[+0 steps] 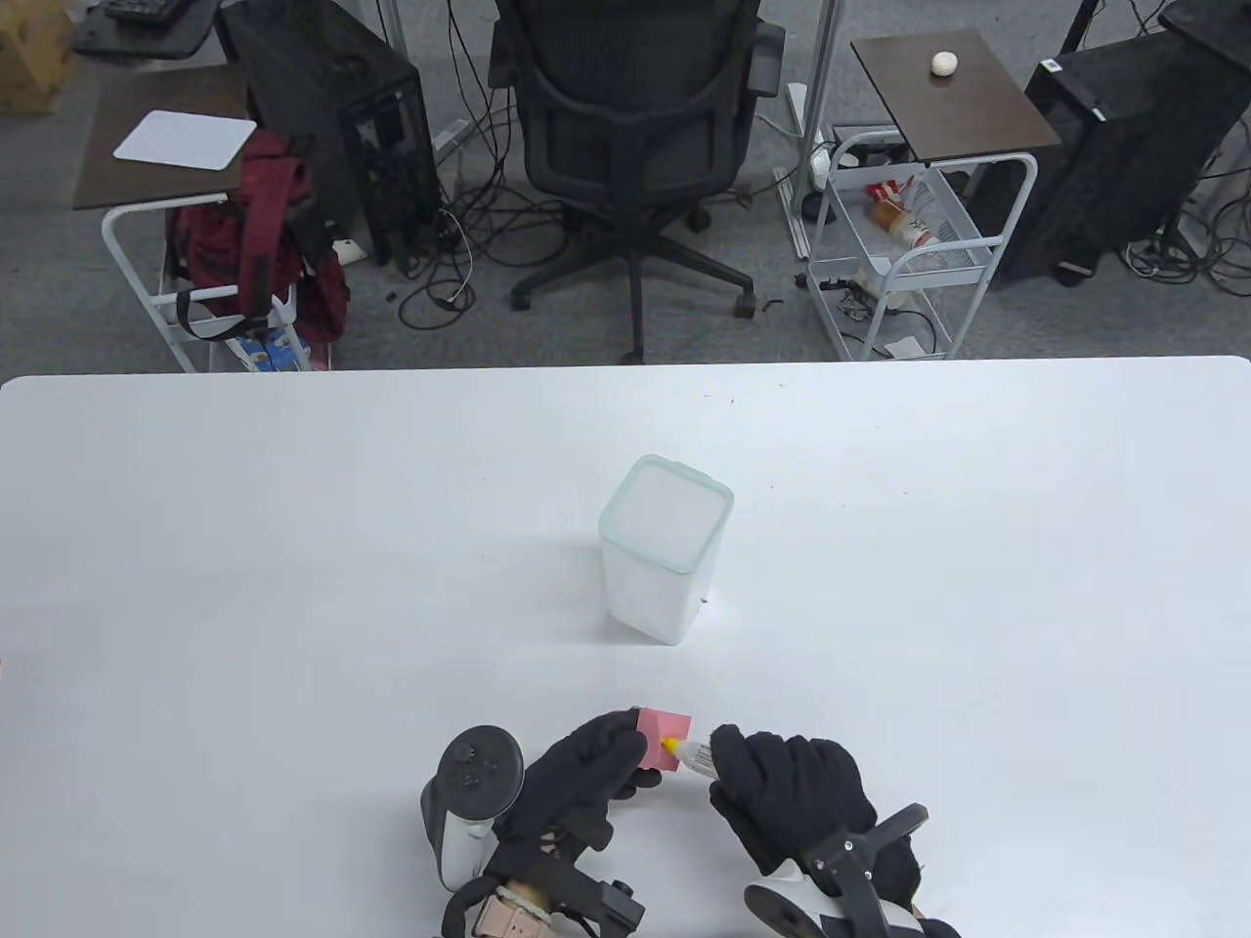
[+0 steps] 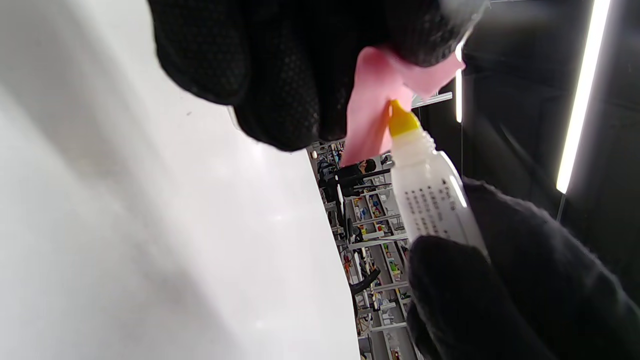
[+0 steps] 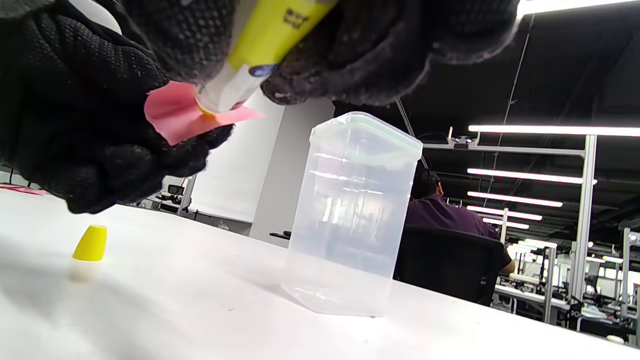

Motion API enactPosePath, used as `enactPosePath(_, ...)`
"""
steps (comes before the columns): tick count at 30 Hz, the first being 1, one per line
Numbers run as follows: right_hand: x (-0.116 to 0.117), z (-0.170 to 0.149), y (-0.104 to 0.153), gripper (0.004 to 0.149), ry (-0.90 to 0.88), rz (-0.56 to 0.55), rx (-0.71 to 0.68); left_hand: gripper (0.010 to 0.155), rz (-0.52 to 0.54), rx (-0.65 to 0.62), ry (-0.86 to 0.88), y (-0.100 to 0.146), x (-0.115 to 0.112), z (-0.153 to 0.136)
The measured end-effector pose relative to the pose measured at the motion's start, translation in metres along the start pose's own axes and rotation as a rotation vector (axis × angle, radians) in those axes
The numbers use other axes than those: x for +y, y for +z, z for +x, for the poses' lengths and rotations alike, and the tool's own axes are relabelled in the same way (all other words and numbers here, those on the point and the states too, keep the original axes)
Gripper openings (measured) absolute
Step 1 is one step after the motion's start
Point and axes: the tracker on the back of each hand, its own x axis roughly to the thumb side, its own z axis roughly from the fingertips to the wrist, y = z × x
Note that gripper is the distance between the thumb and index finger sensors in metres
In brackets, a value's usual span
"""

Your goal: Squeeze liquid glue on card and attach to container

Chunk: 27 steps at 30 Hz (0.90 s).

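My left hand [image 1: 586,782] holds a small pink card [image 1: 665,735] above the table near the front edge; the card also shows in the left wrist view [image 2: 370,120] and the right wrist view [image 3: 175,117]. My right hand [image 1: 792,791] grips a white glue bottle [image 1: 696,757] with a yellow nozzle, its tip touching the card's face [image 2: 402,120]. The bottle also shows in the right wrist view [image 3: 260,45]. A clear lidded plastic container [image 1: 663,562] stands upright mid-table, beyond both hands [image 3: 350,215]. The yellow cap [image 3: 90,243] stands on the table to the left.
The white table [image 1: 293,586] spreads wide around the container. Beyond its far edge are an office chair [image 1: 635,127], side tables and a wire cart [image 1: 909,244].
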Motion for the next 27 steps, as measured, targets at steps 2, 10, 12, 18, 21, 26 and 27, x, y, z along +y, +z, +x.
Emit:
enactPosePath(2,-0.0011,0.0018,0.0008,0.052,0.029,-0.017,-0.009,0.044,-0.004,0.0,0.0,-0.0004,-0.0004,-0.0001)
enactPosePath(10,-0.0035,0.0072,0.0024,0.049,0.084,-0.067,-0.028,0.044,-0.013,0.002,-0.008,-0.0005,-0.0017,-0.0008)
enactPosePath(12,-0.0038,0.0073,0.0023,0.05,0.092,-0.064,-0.024,0.044,-0.014,0.004,-0.009,-0.0005,-0.002,-0.001)
enactPosePath(18,-0.001,0.0058,0.0023,0.054,0.082,-0.038,-0.01,0.044,-0.012,0.009,-0.013,-0.0008,-0.0022,-0.0013)
enactPosePath(21,-0.0019,0.0062,0.0018,0.054,0.091,-0.042,-0.014,0.045,-0.015,0.011,-0.011,-0.001,-0.0025,-0.0015)
enactPosePath(26,-0.0035,0.0069,0.0013,0.052,0.101,-0.052,-0.024,0.044,-0.016,0.013,-0.019,-0.0011,-0.0029,-0.002)
enactPosePath(27,-0.0039,0.0073,0.0013,0.052,0.104,-0.058,-0.026,0.045,-0.016,0.014,-0.017,-0.0012,-0.003,-0.0019)
